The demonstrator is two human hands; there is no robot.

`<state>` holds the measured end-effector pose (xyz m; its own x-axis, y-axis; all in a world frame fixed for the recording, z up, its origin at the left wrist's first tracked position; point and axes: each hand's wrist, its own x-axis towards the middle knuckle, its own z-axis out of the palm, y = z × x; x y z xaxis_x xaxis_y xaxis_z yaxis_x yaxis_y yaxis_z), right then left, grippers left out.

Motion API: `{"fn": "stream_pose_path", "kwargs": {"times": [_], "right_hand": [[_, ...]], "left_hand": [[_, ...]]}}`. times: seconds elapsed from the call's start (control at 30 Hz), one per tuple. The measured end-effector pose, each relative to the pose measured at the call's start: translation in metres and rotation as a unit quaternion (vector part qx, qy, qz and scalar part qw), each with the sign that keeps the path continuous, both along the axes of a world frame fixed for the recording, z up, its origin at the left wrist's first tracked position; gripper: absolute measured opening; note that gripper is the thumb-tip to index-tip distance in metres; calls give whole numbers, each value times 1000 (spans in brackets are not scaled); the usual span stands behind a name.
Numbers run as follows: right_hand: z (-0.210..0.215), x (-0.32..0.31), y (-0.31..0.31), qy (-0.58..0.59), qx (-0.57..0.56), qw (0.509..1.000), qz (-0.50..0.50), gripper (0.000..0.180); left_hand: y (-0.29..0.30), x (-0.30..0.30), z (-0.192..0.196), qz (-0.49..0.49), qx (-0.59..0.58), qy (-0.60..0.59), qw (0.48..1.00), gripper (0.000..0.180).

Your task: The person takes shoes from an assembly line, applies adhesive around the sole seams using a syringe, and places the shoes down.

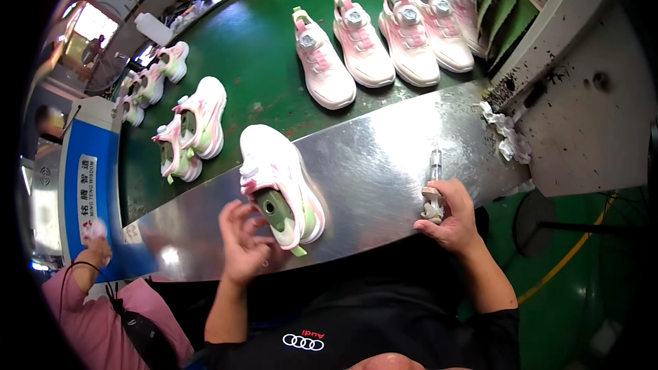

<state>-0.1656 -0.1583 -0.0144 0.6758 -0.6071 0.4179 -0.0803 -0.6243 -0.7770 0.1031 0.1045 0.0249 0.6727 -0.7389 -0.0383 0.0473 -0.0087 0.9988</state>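
Two hands, one sneaker (279,185), one syringe (434,164)

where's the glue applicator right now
In the head view it is on the right, upright in the right hand, its tip resting on the metal ledge, well right of the pink-and-white shoe by the left hand.

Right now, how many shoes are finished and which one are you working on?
I can't count finished ones for sure. Four pink-and-white shoes line the green belt ahead, more pairs at the left. In hand: left hand touches one shoe lying on the metal ledge; right hand holds a small tool.
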Motion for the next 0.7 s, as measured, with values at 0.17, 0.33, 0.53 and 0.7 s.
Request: {"fn": "stream_pose_path", "kwargs": {"times": [0.17,0.33,0.53,0.7], "right_hand": [[1,-24,5,7,115,993,-22,60],[13,-29,11,-16,235,971,-47,66],[31,-34,19,54,184,981,13,61],[53,-23,24,-17,306,944,123,72]], "left_hand": [[-51,118,-18,28,60,53,996,49],[-83,155,-26,-73,220,-18,972,32],[-102,105,0,-62,67,77,993,50],[-101,50,35,-75,-154,124,977,54]]}}
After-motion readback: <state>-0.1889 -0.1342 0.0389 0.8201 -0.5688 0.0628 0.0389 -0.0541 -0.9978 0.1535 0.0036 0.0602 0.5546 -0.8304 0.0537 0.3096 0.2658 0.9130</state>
